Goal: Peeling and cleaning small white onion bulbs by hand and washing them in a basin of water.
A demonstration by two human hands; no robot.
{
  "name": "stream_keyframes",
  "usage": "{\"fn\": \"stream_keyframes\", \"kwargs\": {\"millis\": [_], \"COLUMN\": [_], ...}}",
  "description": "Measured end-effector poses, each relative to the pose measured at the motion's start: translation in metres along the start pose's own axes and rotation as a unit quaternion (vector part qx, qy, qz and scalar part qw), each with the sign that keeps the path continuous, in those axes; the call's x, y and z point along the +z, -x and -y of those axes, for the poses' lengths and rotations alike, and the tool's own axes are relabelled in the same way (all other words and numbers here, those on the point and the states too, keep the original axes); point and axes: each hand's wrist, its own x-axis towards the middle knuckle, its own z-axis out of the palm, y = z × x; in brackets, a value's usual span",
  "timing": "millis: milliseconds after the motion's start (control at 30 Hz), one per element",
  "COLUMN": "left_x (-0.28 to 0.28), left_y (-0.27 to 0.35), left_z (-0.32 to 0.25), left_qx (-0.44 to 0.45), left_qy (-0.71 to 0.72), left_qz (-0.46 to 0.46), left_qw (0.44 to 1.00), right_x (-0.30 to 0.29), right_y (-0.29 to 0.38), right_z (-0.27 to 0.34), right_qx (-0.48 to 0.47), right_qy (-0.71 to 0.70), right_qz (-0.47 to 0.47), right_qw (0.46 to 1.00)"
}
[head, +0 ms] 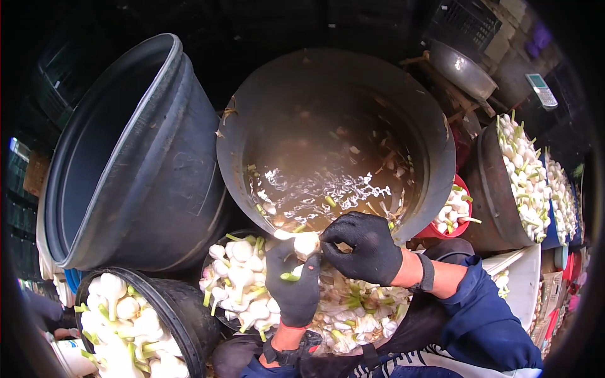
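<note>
Both my hands wear black gloves over the near rim of a large dark tub (437, 189) of murky brown water with scraps afloat. My left hand (295, 283) holds a white garlic bulb (306, 244), its cut green stem (289, 277) showing between the fingers. At the bulb's right side, my right hand (361, 248) has thumb and fingertips pinched together; whether skin is between them cannot be told. Below the hands lies a heap of garlic peelings and stem bits (354, 312). Left of my left hand, a black container holds white garlic bulbs with short green stems (241, 279).
A big black barrel (189, 141) leans at the left. A black bucket of garlic (127, 321) stands lower left. At the right are a red bucket of garlic (451, 212), a large barrel heaped with garlic (522, 175), a metal basin (463, 68) and a device with a small display (542, 90).
</note>
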Motion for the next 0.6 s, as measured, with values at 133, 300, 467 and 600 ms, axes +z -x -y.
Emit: {"fn": "stream_keyframes", "kwargs": {"millis": [133,300,467,600], "left_x": [-0.012,-0.029,-0.033,-0.026], "left_y": [-0.008,-0.008,-0.01,-0.009], "left_z": [0.002,-0.016,-0.012,-0.006], "left_qx": [-0.047,-0.162,-0.207,-0.247], "left_qy": [0.099,0.293,0.282,0.296], "left_qz": [0.075,0.195,0.227,0.22], "left_qw": [0.991,0.922,0.909,0.896], "right_x": [-0.009,-0.024,-0.036,-0.038], "right_y": [-0.004,-0.012,-0.011,-0.008], "right_z": [-0.002,-0.034,-0.044,-0.019], "right_qx": [0.138,0.199,0.035,0.009], "right_qy": [-0.16,-0.071,-0.082,-0.199], "right_qz": [0.051,0.025,0.028,0.146], "right_qw": [0.976,0.977,0.996,0.969]}}
